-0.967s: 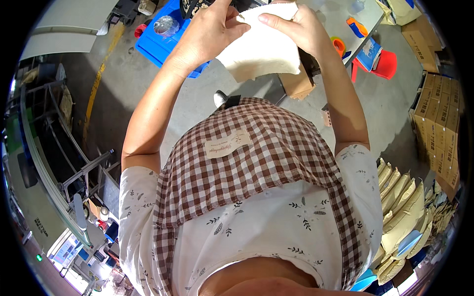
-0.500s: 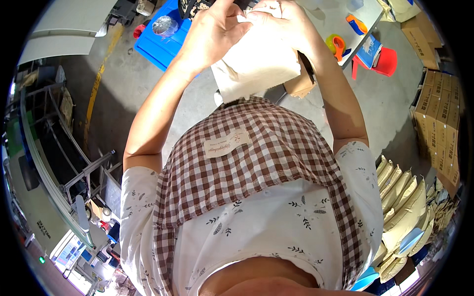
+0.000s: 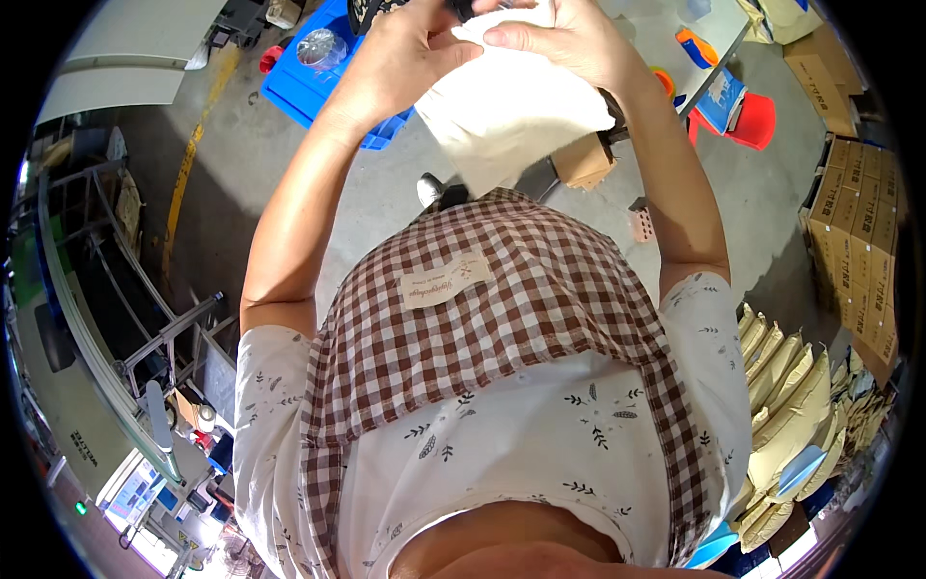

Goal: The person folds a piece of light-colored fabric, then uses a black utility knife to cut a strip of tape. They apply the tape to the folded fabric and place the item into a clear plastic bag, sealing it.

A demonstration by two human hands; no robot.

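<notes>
A piece of cream cloth (image 3: 516, 111) hangs from both my hands at the top of the view, its lower corner reaching the top of my checked apron. My left hand (image 3: 410, 63) grips it by the upper left edge, thumb against the fabric. On the other side my right hand (image 3: 579, 43) pinches the upper part, with the thumb laid over the front and the fingers behind. The far fingertips of both hands are partly cut off by the frame's upper edge. A dark patterned item (image 3: 371, 14) lies just beyond my left hand.
A blue bin (image 3: 294, 92) with a clear wrapped roll (image 3: 321, 50) stands at far left. Right of my hands is a table (image 3: 632, 29) with an orange tape dispenser (image 3: 696, 48). A red stool (image 3: 757, 121), stacked cartons (image 3: 854, 222) and cream sacks (image 3: 786, 396) stand at right.
The cloth has turned and spread toward the right, its lower corner now hanging more pointed. My right hand and forearm have shifted slightly right; the left hand stays near its place.
</notes>
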